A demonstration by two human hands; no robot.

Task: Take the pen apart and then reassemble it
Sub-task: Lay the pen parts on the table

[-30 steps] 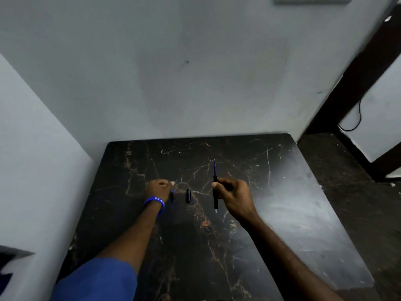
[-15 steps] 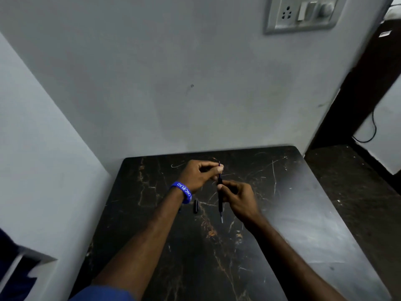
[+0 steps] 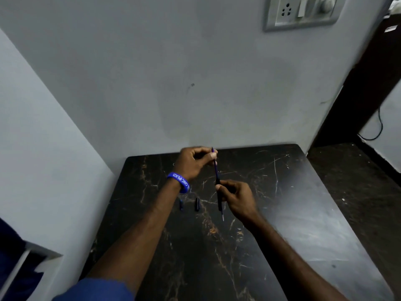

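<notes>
fingertips [image 3: 213,157] of my left hand [image 3: 192,162] pinch the top of the blue refill [image 3: 215,168], thumb and forefinger closed on it near its upper tip, the other fingers curled loosely behind. my right hand [image 3: 237,199] sits lower and nearer to me, its thumb and forefinger clamped around the dark barrel [image 3: 219,197], the rest of its fingers folded into the palm. i see the refill standing out of the barrel's upper end, the two in one line, nearly upright with a slight lean to the left at the top. the barrel's thin lower end pokes out below my right hand, hanging above the table [image 3: 303,213] and not touching it as far as i can tell. both hands are lifted off the surface, near the table's far edge and close to the wall [image 3: 173,72]. on the table, below my left wrist, lie two small loose parts: a short black piece [image 3: 197,204] and, just left of it, a smaller bluish piece [image 3: 181,205], near each other but apart; i cannot make out what either one is. a blue band [image 3: 179,181] with white lettering wraps my left wrist, and a blue sleeve [image 3: 95,290] shows at the bottom of the view. the table is dark stone with pale and orange veins, pushed into a corner. a socket plate [image 3: 301,13] sits high on the wall to the right.
</notes>
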